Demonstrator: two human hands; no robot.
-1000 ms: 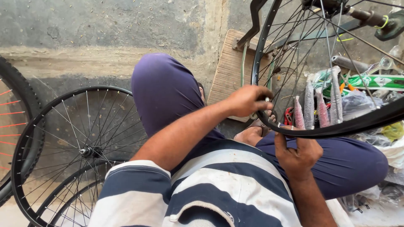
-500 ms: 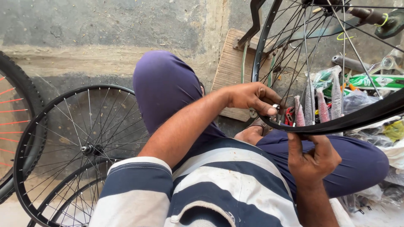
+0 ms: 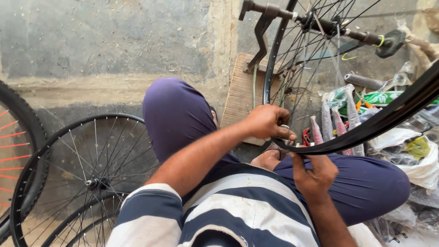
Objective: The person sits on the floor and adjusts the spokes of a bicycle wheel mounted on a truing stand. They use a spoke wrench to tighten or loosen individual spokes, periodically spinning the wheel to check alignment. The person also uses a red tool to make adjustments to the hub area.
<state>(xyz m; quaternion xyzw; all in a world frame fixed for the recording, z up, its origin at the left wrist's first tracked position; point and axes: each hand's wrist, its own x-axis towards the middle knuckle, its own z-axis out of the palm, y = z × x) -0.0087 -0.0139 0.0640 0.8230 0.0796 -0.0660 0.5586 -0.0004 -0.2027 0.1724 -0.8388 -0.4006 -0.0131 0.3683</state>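
Your left hand (image 3: 267,121) is curled over the near edge of the black wheel rim (image 3: 361,130), fingers pressed together on a small metal tool (image 3: 286,129) right at the rim; can't tell exactly what the tool is. Your right hand (image 3: 315,174) sits just below the rim, fingertips pinching its lower edge. The rim is mounted upright on a truing stand (image 3: 260,32), spokes fanning out from the hub (image 3: 315,20) at the top, and its bottom arc hangs over your lap, between your knees in purple trousers (image 3: 176,116). A wooden board (image 3: 240,91) lies under the stand against the concrete wall (image 3: 105,41). On the floor to your left, a spare spoked wheel (image 3: 82,178) leans near a tyre with orange spokes (image 3: 13,142). To your right, plastic bags (image 3: 411,155) and wrapped bundles (image 3: 331,116) are piled up.
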